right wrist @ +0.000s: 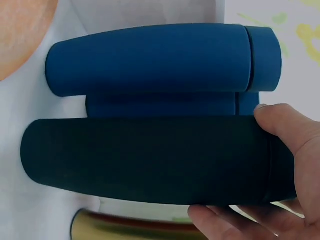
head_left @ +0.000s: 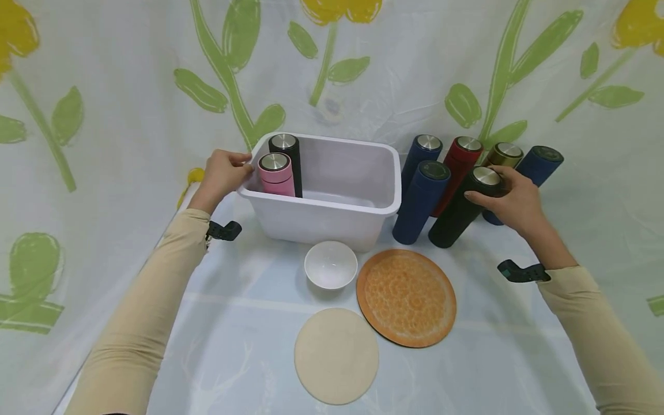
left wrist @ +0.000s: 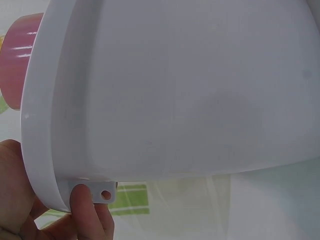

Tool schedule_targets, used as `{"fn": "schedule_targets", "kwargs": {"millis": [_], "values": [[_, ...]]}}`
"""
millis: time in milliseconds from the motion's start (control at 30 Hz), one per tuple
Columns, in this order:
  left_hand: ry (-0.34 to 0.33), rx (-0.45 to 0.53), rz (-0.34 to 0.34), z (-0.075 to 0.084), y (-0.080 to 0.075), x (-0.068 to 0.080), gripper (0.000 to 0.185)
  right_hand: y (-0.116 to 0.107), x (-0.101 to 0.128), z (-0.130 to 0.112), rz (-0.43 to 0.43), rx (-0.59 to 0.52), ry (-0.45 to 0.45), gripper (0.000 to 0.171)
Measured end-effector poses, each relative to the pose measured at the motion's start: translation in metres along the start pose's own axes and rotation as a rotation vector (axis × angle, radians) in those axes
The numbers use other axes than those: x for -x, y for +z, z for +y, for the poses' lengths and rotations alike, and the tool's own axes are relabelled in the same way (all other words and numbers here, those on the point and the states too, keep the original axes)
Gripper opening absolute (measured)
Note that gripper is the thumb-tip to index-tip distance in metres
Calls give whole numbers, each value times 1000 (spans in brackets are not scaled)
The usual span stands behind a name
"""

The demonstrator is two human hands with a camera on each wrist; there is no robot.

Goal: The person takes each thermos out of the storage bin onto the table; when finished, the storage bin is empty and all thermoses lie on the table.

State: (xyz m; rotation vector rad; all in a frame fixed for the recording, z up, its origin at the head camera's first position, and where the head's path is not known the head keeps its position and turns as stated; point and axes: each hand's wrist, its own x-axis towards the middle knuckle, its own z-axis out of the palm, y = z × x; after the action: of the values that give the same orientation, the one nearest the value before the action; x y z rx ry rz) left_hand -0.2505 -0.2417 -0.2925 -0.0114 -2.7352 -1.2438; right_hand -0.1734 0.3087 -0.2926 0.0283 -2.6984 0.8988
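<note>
A white plastic bin (head_left: 321, 216) stands at the back of the table, and my left hand (head_left: 222, 176) grips its left rim, thumb outside by a small holed tab in the left wrist view. Inside the bin's left end stand a pink thermos (head_left: 277, 180) and a black thermos (head_left: 293, 167). On the right, my right hand (head_left: 513, 199) holds another black thermos (head_left: 459, 216) near its silver-topped lid, thumb on one side and fingers on the other. In the right wrist view this dark thermos (right wrist: 145, 160) lies across the picture beside a blue thermos (right wrist: 150, 60).
Right of the bin stand two blue thermoses, the nearer one (head_left: 419, 202) in front, a red thermos (head_left: 456, 167), a gold thermos (head_left: 502, 154) and another blue thermos (head_left: 539, 164). In front are a white bowl (head_left: 331, 265), a brown patterned round mat (head_left: 407, 297) and a beige disc (head_left: 336, 356).
</note>
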Motion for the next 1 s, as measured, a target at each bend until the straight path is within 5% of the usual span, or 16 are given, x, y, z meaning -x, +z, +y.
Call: {"fn": "schedule_targets", "kwargs": {"millis": [1000], "values": [[-32,37,-34,0,-3,1,42,5,-4,3,3,-53,35,81]]}}
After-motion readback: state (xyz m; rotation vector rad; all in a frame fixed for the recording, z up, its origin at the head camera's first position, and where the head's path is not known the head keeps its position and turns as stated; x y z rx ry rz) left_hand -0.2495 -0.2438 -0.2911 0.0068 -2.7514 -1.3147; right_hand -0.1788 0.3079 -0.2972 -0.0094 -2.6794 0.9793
